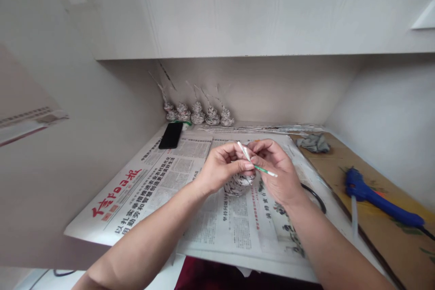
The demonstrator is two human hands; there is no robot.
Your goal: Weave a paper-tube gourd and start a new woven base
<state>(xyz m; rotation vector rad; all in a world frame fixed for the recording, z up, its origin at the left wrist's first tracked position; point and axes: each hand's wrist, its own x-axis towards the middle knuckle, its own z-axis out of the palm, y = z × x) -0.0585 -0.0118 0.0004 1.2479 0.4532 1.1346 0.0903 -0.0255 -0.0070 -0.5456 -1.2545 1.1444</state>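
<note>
Over the newspaper-covered table, a rounded piece woven from rolled newspaper strips (239, 186) sits beneath my fingers, its upper part hidden by them. My left hand (220, 165) is closed, its thumb and fingers pinching a white rolled paper strip (244, 150) at the top of the woven piece. My right hand (277, 170) is closed too, with thumb and fingertips on the strips at the same spot. A green-and-white strip end (265, 171) points out to the right across my right hand. Exactly which strip each fingertip grips is partly hidden.
Several woven paper gourds (212, 117) line the back wall, paper sticks (261, 129) beside them. A black phone (171, 135) lies on the newspaper (149, 190). To the right, a blue glue gun (380, 201) and a grey crumpled cloth (314, 143) rest on cardboard (340, 170).
</note>
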